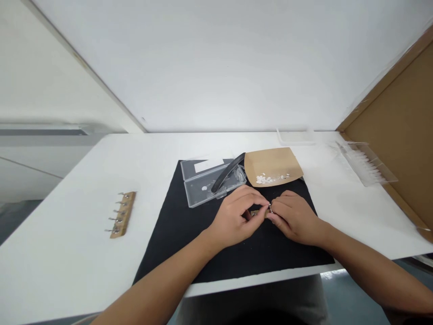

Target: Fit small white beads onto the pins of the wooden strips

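Observation:
Over the black mat, my two hands meet at a small brown strip with metal clips, mostly hidden by the fingers. My left hand is closed, thumb and index finger pinched at a tiny pale thing too small to name. My right hand curls its fingers and thumb around the strip's right end, beside a small shiny metal clip. Behind my left hand lies an open clear plastic case with small clear pieces inside. A brown paper tray behind the hands holds small white flakes.
A black curved strip lies across the case, its upper end by the tray. Another brown strip with several metal clips sits on the white table at left. Right, a clear box holds white slender pieces beside a cardboard panel.

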{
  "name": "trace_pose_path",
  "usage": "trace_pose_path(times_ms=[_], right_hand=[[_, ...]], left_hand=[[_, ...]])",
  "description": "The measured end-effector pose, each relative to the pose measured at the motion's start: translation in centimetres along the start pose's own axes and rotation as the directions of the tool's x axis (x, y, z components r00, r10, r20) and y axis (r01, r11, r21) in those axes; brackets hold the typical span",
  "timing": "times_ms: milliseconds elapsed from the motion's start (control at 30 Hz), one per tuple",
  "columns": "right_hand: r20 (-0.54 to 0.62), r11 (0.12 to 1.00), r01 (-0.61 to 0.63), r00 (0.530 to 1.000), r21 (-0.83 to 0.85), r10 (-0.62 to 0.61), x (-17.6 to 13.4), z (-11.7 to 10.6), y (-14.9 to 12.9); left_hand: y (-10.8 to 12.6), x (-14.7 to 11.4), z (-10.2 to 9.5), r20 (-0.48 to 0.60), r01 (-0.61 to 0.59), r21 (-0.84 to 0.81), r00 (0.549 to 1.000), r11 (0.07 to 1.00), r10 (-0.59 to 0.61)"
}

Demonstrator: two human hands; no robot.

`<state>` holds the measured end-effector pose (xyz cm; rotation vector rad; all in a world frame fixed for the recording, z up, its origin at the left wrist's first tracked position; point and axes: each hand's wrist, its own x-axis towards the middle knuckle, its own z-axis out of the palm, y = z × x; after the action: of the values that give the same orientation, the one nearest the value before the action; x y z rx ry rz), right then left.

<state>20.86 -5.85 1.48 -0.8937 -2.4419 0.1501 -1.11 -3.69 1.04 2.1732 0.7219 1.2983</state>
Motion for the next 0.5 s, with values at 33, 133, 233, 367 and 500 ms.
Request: trace_pose_path(times_ms=[33,133,233,367,500], right_hand=[[0.007,1.000,0.001,1.000,-0.002,-0.001,0.01,0.05,-0.02],[0.013,1.000,0.003,1.000,-0.015,-0.002,0.02,0.11,-0.01],[0.015,1.000,0.016,1.000,-0.023,-0.016,0.01,0.08,0.02],[0.006,0.997,0.048,0.999,-0.054,-0.048,0.02,-0.02,0.00],[0.011,0.995,0.060,0.998,-0.079,-0.059,0.04,-0.12,-0.03]], left_hand=[[0.07,0.01,0.04,-0.002,0.003,0.009,1.000,1.000,-0.003],[0.33,0.07,0.16,0.000,0.059,0.005,0.998,0.998,-0.059],[0.51,0.16,0.22,0.006,0.117,-0.036,0.993,0.992,-0.117],[0.47,0.28,0.14,0.019,0.102,-0.060,0.995,0.993,-0.101],[0.26,0.27,-0.11,0.014,-0.004,0.001,1.000,1.000,0.003]])
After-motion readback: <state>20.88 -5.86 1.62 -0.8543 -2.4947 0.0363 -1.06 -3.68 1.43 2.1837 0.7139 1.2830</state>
